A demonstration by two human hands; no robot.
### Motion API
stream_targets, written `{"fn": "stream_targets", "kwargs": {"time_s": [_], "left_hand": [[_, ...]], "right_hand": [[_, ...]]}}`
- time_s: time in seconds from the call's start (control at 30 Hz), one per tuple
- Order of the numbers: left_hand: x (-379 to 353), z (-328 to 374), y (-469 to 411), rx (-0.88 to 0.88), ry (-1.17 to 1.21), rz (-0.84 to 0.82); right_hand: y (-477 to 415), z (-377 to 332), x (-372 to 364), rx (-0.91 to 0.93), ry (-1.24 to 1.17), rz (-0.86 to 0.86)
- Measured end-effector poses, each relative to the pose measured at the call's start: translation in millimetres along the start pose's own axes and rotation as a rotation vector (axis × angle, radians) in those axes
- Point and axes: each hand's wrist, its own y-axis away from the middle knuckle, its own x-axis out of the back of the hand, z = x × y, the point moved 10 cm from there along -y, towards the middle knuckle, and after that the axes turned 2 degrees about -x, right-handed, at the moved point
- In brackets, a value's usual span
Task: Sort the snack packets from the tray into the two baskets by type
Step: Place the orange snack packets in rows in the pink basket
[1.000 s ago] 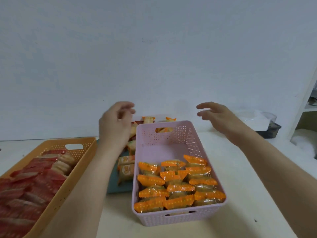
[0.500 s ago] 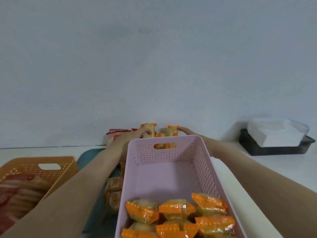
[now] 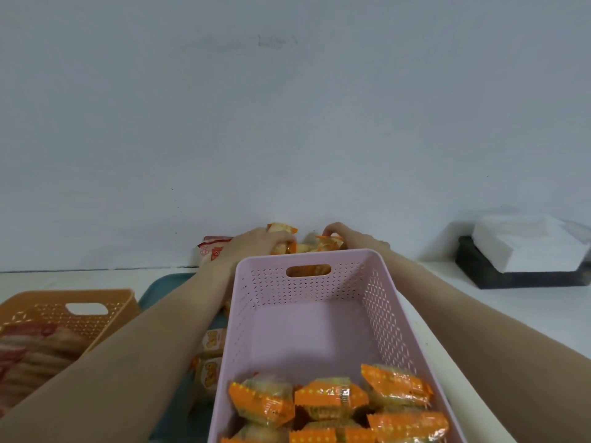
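Pink basket (image 3: 307,258) sat mid worktop (image 3: 486,311), orange pkts (image 3: 331,399) at near end. Behind far wall, L grip (image 3: 252,247) held pkt (image 3: 281,230); R grip (image 3: 351,239) curled on 2nd pkt (image 3: 331,243). Red pkts (image 3: 28,343) lay in orange basket (image 3: 105,294), left; tray (image 3: 156,292) between.

Brightness: moderate, even indoor light; the wall (image 3: 287,123) reads flat grey-blue.
Source: diffuse, no lamp in view.
Shadows: soft and faint, under the forearms, inside the pink basket (image 3: 307,330), and on the wall left of the black holder (image 3: 511,278).
Glare: small glints on the orange wrappers (image 3: 332,398).
Blur: the left hand (image 3: 252,247), the right hand (image 3: 355,239) and the far packets (image 3: 281,227) they grip look soft; the orange basket (image 3: 105,302) is smeared.
Distortion: wide-angle stretch of the forearms at the lower corners.
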Motion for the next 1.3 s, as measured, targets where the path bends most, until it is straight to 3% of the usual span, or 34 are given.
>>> {"fn": "stream_targets", "kwargs": {"time_s": [0.23,0.47,0.57,0.67,0.77,0.87,0.93,1.07,1.2,1.3], "left_hand": [[17,-12,2,0.053,0.119,0.190],[64,-36,37,0.117,0.418,0.548],[83,-39,61,0.137,0.622,0.642],[111,-28,89,0.113,0.620,0.768],[131,-19,120,0.094,0.712,0.872],[122,-7,131,0.075,1.039,0.795],[112,7,134,0.061,1.099,0.691],[106,9,152,0.102,0.991,0.704],[129,18,187,0.121,0.493,0.920],[139,43,201,0.045,0.177,0.949]], "right_hand": [[18,-13,30,0.153,-0.194,0.078],[31,-5,65,0.085,-0.725,0.228],[41,-9,79,0.092,-1.080,0.242],[55,-31,93,0.161,-1.256,0.155],[75,-64,91,0.216,-1.294,-0.054],[91,-94,77,0.249,-1.373,-0.233],[102,-108,73,0.292,-1.434,-0.244],[124,-110,78,0.256,-1.274,0.040],[149,-100,98,0.217,-0.865,0.315],[163,-91,115,0.191,-0.675,0.447]]}}
